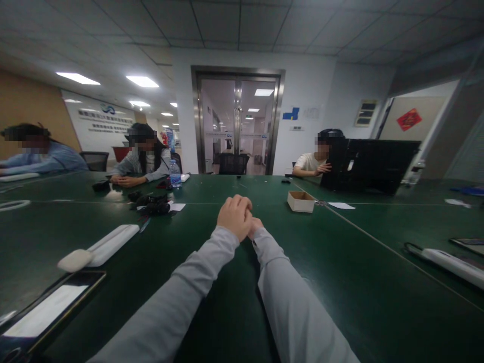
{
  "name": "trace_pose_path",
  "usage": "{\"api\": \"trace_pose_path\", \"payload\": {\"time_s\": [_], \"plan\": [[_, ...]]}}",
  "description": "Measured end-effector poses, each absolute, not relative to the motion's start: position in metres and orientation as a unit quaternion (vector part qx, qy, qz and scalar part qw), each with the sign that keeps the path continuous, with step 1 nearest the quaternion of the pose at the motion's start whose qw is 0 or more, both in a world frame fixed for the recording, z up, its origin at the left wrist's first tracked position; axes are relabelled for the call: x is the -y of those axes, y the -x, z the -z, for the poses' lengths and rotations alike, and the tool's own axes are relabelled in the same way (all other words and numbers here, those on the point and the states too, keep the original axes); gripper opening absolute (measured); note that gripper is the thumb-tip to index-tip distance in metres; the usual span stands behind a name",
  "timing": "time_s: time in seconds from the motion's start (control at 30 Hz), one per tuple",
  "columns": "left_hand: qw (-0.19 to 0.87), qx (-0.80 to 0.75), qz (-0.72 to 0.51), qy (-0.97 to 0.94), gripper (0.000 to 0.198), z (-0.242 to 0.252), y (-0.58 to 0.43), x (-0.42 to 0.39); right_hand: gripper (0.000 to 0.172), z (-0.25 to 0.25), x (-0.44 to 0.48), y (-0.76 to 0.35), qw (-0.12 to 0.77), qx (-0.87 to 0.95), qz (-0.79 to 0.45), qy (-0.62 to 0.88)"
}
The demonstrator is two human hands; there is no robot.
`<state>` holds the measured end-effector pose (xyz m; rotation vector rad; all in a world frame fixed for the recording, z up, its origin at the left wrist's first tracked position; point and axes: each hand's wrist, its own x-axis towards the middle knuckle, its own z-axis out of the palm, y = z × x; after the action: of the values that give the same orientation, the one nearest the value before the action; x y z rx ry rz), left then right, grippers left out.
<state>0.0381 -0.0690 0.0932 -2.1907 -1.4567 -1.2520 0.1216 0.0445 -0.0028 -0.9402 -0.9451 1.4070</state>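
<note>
My two arms in grey sleeves stretch out over the green table. My left hand lies on top, with its fingers curled and pressed together over my right hand, of which only a small part shows beneath it. The two hands are clasped together and rest on the tabletop. Nothing shows between the fingers. The nearest thing is a small open cardboard box, a little to the right and beyond my hands.
A white power strip and a phone lie at the near left. Black gear and a water bottle sit farther back. Three people sit across the table, one behind a black laptop. Another power strip lies at right.
</note>
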Motion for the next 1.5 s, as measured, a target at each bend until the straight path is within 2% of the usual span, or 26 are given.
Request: {"api": "trace_pose_path", "payload": {"time_s": [0.07,0.13,0.2,0.27,0.43,0.63,0.83,1.13,1.5], "plan": [[0.064,0.627,0.370,0.682,0.026,-0.063,-0.029,0.031,0.008,0.002,-0.045,-0.120,0.561,0.392,-0.610,0.398],[-0.049,0.696,0.335,0.633,0.033,-0.038,-0.020,0.007,0.005,0.002,-0.045,-0.120,0.559,0.380,-0.622,0.396],[-0.140,0.707,0.315,0.618,0.036,-0.020,-0.015,-0.006,0.005,0.002,-0.046,-0.120,0.564,0.371,-0.625,0.392],[-0.174,0.690,0.331,0.620,0.034,-0.009,-0.014,-0.013,0.007,0.002,-0.045,-0.120,0.570,0.372,-0.622,0.388],[-0.192,0.637,0.444,0.600,0.016,0.001,-0.016,-0.021,0.008,0.000,-0.042,-0.120,0.555,0.386,-0.630,0.382],[-0.181,0.559,0.507,0.631,0.018,0.006,-0.009,-0.021,0.009,-0.001,-0.041,-0.119,0.548,0.384,-0.635,0.386],[-0.245,0.613,0.472,0.584,0.018,0.007,-0.016,-0.032,0.009,-0.001,-0.041,-0.120,0.544,0.386,-0.636,0.387],[-0.253,0.608,0.501,0.561,0.017,0.011,-0.019,-0.040,0.008,0.000,-0.043,-0.120,0.553,0.383,-0.632,0.385],[-0.182,0.537,0.528,0.632,0.020,0.011,-0.015,-0.035,0.007,-0.005,-0.038,-0.120,0.547,0.380,-0.636,0.390]]}}
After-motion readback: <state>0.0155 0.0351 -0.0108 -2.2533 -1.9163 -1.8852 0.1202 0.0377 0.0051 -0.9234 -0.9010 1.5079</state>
